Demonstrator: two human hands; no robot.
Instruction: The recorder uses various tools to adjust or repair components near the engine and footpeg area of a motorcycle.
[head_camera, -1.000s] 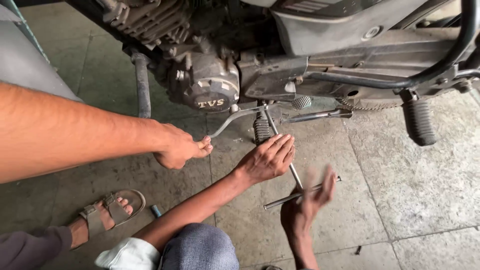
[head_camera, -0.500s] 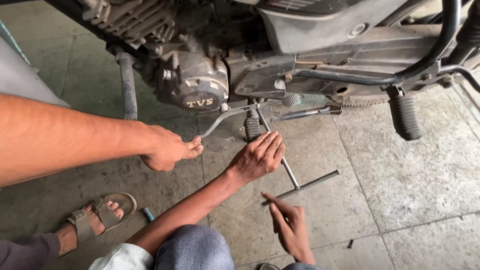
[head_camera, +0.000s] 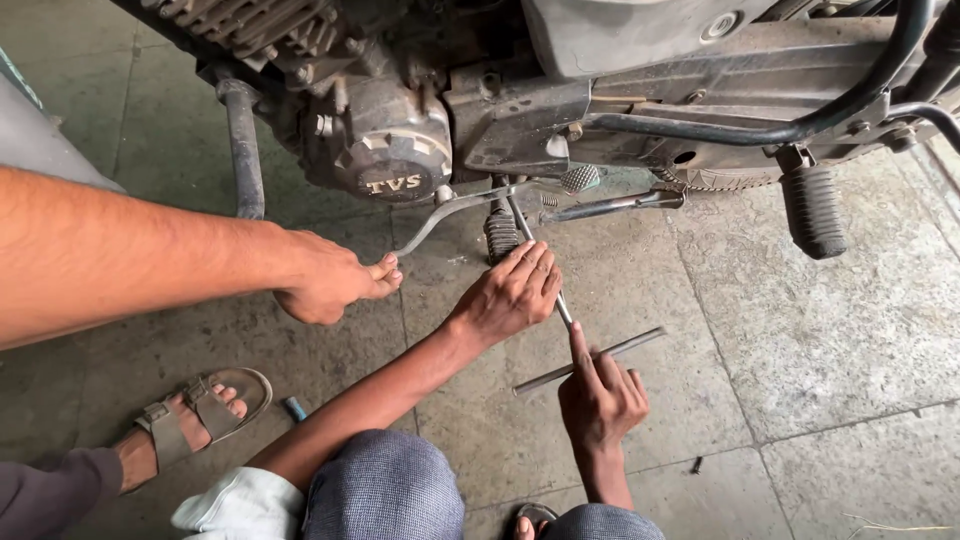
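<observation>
Firstly, the head view, the only one. The left hand (head_camera: 510, 295) lies over the upper shaft of a T-handle wrench (head_camera: 590, 358). Its fingers are stretched almost straight across the steel. The thumb is hidden, so whether the hand closes round the shaft cannot be told.

The right hand (head_camera: 600, 400) grips nothing. Only its extended index fingertip rests on the wrench where shaft meets cross-handle, and the other fingers are curled in. From that fingertip the cross-handle runs out both ways just above the concrete floor (head_camera: 820, 350). The shaft slants away past the left hand to the underside of the motorcycle engine (head_camera: 385, 150).

Just beyond the left hand's fingertips sits a ribbed footrest (head_camera: 500, 235). To that hand's left, a co-worker's hand (head_camera: 330, 285) touches the end of the bent gear lever (head_camera: 450, 212). Further left of that hand is a sandalled foot (head_camera: 190, 412).
</observation>
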